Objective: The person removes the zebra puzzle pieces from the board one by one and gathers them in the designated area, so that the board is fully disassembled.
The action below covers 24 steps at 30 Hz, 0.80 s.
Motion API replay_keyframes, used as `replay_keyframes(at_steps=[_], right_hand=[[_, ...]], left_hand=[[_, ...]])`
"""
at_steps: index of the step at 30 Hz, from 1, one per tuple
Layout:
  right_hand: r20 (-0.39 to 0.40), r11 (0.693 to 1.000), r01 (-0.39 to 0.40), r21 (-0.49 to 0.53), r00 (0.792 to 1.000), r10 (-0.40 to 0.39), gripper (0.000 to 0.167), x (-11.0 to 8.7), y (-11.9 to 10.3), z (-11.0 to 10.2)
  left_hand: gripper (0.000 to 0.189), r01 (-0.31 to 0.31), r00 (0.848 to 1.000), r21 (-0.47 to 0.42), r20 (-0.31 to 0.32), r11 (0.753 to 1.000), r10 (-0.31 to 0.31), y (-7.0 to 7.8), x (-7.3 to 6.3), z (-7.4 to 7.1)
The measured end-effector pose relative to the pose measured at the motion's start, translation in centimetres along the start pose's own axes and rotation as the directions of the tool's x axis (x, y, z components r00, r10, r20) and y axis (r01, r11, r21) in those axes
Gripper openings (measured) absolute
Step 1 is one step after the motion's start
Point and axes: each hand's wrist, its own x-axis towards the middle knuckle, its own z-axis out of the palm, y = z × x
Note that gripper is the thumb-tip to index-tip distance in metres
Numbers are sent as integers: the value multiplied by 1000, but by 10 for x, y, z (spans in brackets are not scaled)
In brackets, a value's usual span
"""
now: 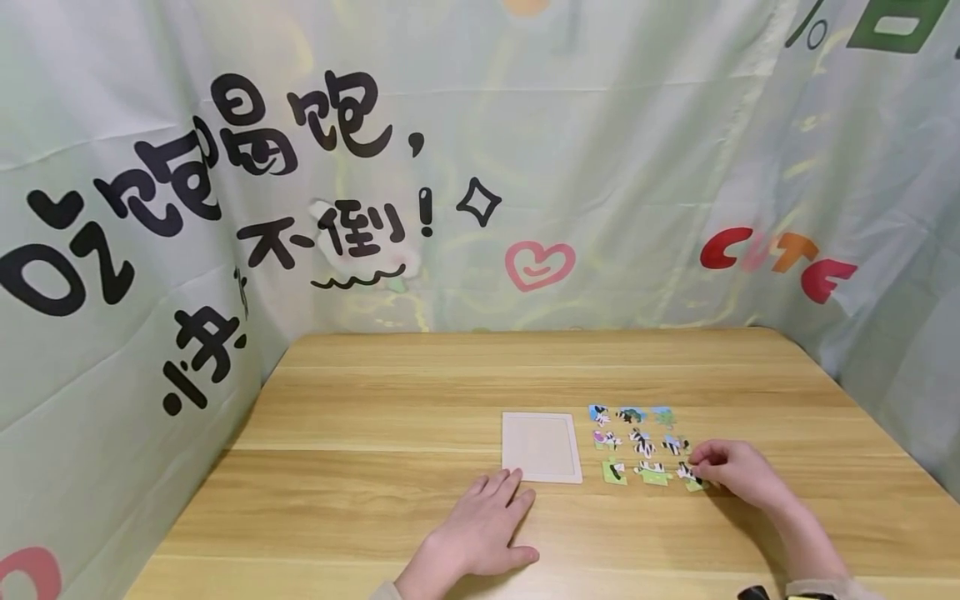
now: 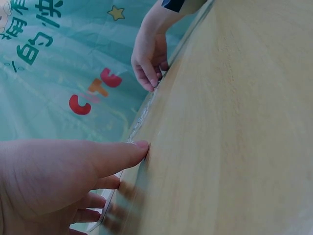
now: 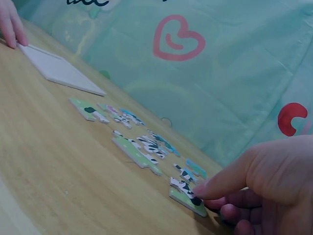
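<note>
On the table, several jigsaw puzzle pieces (image 1: 642, 442) with black-and-white animal pictures on green and blue lie apart in three rows. The right hand (image 1: 742, 473) is at the near right corner of this group. Its thumb and curled fingers pinch the edge of the corner puzzle piece (image 3: 187, 197), which lies low at the tabletop; the fingertips under it are partly hidden. Left of the pieces lies a pale, flat puzzle tray (image 1: 542, 447) with a raised rim. The left hand (image 1: 486, 523) rests palm down with spread fingers, its fingertips touching the tray's near left corner.
The wooden table (image 1: 360, 392) extends on every side of the tray and pieces. Behind it and at both sides hangs a printed cloth (image 1: 637, 167) with lettering and a pink heart. A dark object (image 1: 753, 592) shows at the bottom edge near the right wrist.
</note>
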Motion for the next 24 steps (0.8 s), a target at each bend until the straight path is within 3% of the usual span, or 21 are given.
replay_keyframes(at_steps=[11, 17, 24], right_hand=[[11, 993, 90, -71, 996, -89, 23, -4, -1, 0], [-3, 993, 45, -108, 999, -46, 23, -4, -2, -1], [-24, 999, -28, -33, 999, 27, 30, -3, -4, -4]], left_hand=[[72, -8, 1000, 17, -3, 1000, 8, 1, 3, 2], [71, -5, 1000, 7, -3, 1000, 5, 0, 2, 4], [70, -9, 1000, -40, -30, 999, 8, -3, 2, 1]])
